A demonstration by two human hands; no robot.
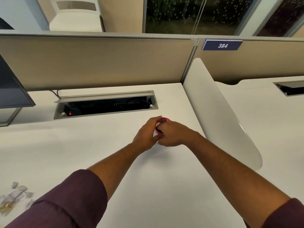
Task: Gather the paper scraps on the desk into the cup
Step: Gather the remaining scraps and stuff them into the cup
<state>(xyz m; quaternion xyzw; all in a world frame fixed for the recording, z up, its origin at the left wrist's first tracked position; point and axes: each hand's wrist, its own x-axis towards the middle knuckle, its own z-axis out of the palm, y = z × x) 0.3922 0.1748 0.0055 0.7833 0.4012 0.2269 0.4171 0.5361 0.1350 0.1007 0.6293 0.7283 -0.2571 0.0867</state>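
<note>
While both arms reach forward across the pale worktop (98,145), the two hands meet at the centre of the frame around a small cup (160,129) with a red rim and a white wall. The left hand (147,134) curls round the cup's left side, its thumb pressed against the white wall, fingers wrapped behind. The right hand (174,134) closes over the cup from the right, its fingers bent in at the rim; whether they pinch anything cannot be told, since the knuckles hide the fingertips. Something white shows just inside the red rim, too small to identify. The cup stands on the worktop a little below the open cable tray (105,105), which runs across the middle of the frame, a red light glowing at its left end.

Well apart from the cup, at the lower left edge of the frame, a loose heap of paper scraps (14,196) lies on the worktop, grey-white and crumpled, beside the dark maroon sleeve (65,203) of the left arm. A monitor (11,89) stands at the left edge. A white curved divider (218,112) rises to the right of the hands, and a blue plate reading 384 (222,45) sits on the beige partition (98,63) at the upper right.
</note>
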